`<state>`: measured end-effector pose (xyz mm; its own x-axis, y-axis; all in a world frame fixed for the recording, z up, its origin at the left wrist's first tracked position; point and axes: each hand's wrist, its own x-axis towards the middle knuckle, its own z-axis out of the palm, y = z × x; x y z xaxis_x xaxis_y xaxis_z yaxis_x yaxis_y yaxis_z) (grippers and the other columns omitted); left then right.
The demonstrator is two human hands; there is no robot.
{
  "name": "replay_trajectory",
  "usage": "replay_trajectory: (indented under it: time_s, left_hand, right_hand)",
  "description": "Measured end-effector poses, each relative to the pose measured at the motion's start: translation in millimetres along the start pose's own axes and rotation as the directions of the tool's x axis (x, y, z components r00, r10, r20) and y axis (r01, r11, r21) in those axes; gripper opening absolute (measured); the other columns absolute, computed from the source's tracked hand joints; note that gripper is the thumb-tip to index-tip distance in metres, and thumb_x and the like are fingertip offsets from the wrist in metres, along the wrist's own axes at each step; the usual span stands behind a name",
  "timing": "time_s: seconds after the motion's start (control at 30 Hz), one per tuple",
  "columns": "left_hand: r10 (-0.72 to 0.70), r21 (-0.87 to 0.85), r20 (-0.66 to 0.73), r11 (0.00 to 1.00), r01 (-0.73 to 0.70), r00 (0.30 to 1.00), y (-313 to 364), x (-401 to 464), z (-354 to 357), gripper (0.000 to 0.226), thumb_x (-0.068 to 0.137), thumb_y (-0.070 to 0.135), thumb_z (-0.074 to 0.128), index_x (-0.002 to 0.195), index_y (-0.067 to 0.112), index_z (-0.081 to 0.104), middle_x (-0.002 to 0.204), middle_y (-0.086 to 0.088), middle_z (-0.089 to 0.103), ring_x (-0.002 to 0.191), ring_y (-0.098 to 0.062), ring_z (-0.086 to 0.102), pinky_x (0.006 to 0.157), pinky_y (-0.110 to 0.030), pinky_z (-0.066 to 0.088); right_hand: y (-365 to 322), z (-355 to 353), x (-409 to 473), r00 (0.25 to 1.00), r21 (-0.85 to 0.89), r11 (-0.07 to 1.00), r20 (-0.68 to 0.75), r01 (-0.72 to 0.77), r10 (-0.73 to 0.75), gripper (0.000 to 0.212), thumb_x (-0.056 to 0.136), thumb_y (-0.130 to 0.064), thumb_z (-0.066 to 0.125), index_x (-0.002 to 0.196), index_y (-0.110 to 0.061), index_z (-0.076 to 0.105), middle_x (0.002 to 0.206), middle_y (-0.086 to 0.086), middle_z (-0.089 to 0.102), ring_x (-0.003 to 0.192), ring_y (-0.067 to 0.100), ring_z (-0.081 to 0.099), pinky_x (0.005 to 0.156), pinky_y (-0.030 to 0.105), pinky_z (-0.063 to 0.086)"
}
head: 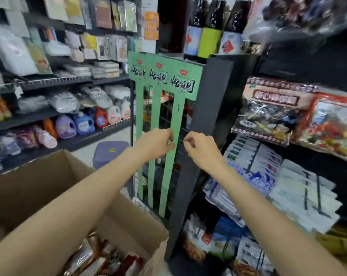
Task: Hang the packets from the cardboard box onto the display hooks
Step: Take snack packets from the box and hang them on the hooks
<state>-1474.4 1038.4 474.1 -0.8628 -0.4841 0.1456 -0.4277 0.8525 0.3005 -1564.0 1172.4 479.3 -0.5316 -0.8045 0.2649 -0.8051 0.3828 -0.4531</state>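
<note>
A green display card (pixel 164 76) hangs on a black wire rack, with three long green strips running down from it. My left hand (pixel 156 144) pinches the rightmost strip (pixel 168 176) at about mid height. My right hand (pixel 200 150) is just right of that strip, its thumb and fingers curled together at the strip's edge; no packet shows in either hand. The strips carry no packets. The open cardboard box (pixel 49 176) sits at lower left under my left forearm, with several shiny brown and red packets (pixel 101 259) inside.
A black shelf end panel (pixel 208 116) stands right of the strips. Shelves of bagged goods (pixel 288 186) fill the right side, and detergent bottles (pixel 85 124) line shelves at left. A purple stool (pixel 110 152) stands on the floor behind the box.
</note>
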Motion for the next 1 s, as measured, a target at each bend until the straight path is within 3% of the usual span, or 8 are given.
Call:
replay_trajectory:
  time_s: [0.13, 0.3, 0.47, 0.57, 0.67, 0.8, 0.9, 1.0]
  left_hand:
    - [-0.210, -0.026, 0.127, 0.976, 0.215, 0.969, -83, -61, 28, 0.024, 0.093, 0.034, 0.054, 0.100, 0.013, 0.062, 0.095, -0.006, 0.065, 0.086, -0.025, 0.059, 0.066, -0.033, 0.046]
    - [-0.464, -0.025, 0.239, 0.875, 0.483, 0.853, -178, -140, 76, 0.034, 0.092, 0.036, 0.052, 0.108, 0.008, 0.061, 0.104, -0.013, 0.065, 0.096, -0.031, 0.062, 0.078, -0.038, 0.050]
    - [-0.526, 0.078, 0.460, 0.827, 0.557, 0.716, -237, -189, 129, 0.042, 0.089, 0.039, 0.057, 0.116, 0.006, 0.057, 0.120, -0.016, 0.061, 0.108, -0.032, 0.058, 0.086, -0.035, 0.047]
    - [-0.547, 0.180, 0.573, 0.810, 0.558, 0.610, -259, -207, 168, 0.071, 0.085, 0.049, 0.059, 0.141, 0.013, 0.034, 0.141, -0.014, 0.040, 0.128, -0.033, 0.041, 0.102, -0.043, 0.040]
    - [-0.584, 0.234, 0.652, 0.762, 0.604, 0.485, -278, -216, 189, 0.097, 0.075, 0.055, 0.065, 0.150, 0.031, 0.008, 0.154, -0.013, 0.017, 0.139, -0.039, 0.023, 0.109, -0.057, 0.026]
    - [-0.548, 0.199, 0.715, 0.755, 0.625, 0.435, -292, -218, 207, 0.106, 0.066, 0.059, 0.071, 0.149, 0.036, 0.008, 0.154, -0.012, 0.019, 0.139, -0.038, 0.026, 0.109, -0.059, 0.027]
    - [-0.553, 0.201, 0.716, 0.747, 0.634, 0.426, -290, -216, 213, 0.103, 0.067, 0.057, 0.070, 0.149, 0.033, 0.012, 0.153, -0.014, 0.023, 0.136, -0.042, 0.028, 0.106, -0.060, 0.030]
    - [-0.516, 0.141, 0.715, 0.768, 0.625, 0.472, -288, -212, 209, 0.084, 0.072, 0.051, 0.070, 0.142, 0.021, 0.033, 0.140, -0.012, 0.043, 0.127, -0.035, 0.043, 0.101, -0.052, 0.041]
  right_hand:
    - [-49, 72, -14, 0.956, 0.080, 0.994, 0.279, 0.074, -0.094, 0.022, 0.098, -0.020, 0.046, 0.109, -0.011, 0.063, 0.091, 0.009, 0.068, 0.078, 0.024, 0.065, 0.074, 0.041, 0.055]
    - [-96, 175, -34, 0.823, 0.104, 0.988, 0.548, 0.114, -0.152, 0.021, 0.098, -0.017, 0.048, 0.110, -0.010, 0.063, 0.106, 0.010, 0.066, 0.096, 0.025, 0.061, 0.083, 0.040, 0.051]
    - [-96, 278, -56, 0.673, 0.010, 0.999, 0.740, -0.047, 0.024, 0.026, 0.097, -0.018, 0.049, 0.120, -0.010, 0.058, 0.120, 0.013, 0.061, 0.110, 0.030, 0.058, 0.090, 0.039, 0.048]
    - [-81, 325, -73, 0.508, -0.170, 0.979, 0.837, -0.110, 0.202, 0.037, 0.098, -0.021, 0.047, 0.132, -0.006, 0.047, 0.132, 0.016, 0.053, 0.118, 0.031, 0.052, 0.095, 0.036, 0.044]
    - [-64, 351, -88, 0.416, -0.300, 0.942, 0.845, -0.151, 0.336, 0.048, 0.099, -0.025, 0.046, 0.140, -0.002, 0.036, 0.142, 0.018, 0.043, 0.129, 0.033, 0.043, 0.101, 0.033, 0.036]
    - [-54, 366, -103, 0.411, -0.338, 0.926, 0.830, -0.169, 0.378, 0.048, 0.094, -0.034, 0.056, 0.129, -0.002, 0.048, 0.131, 0.015, 0.053, 0.117, 0.031, 0.052, 0.095, 0.034, 0.043]
    - [-57, 372, -103, 0.398, -0.331, 0.919, 0.830, -0.214, 0.392, 0.045, 0.085, -0.029, 0.069, 0.120, -0.004, 0.054, 0.122, 0.012, 0.059, 0.108, 0.028, 0.057, 0.090, 0.034, 0.047]
    - [-68, 368, -90, 0.439, -0.282, 0.943, 0.835, -0.176, 0.332, 0.023, 0.083, -0.030, 0.071, 0.086, -0.011, 0.057, 0.102, 0.011, 0.058, 0.093, 0.025, 0.057, 0.074, 0.030, 0.043]
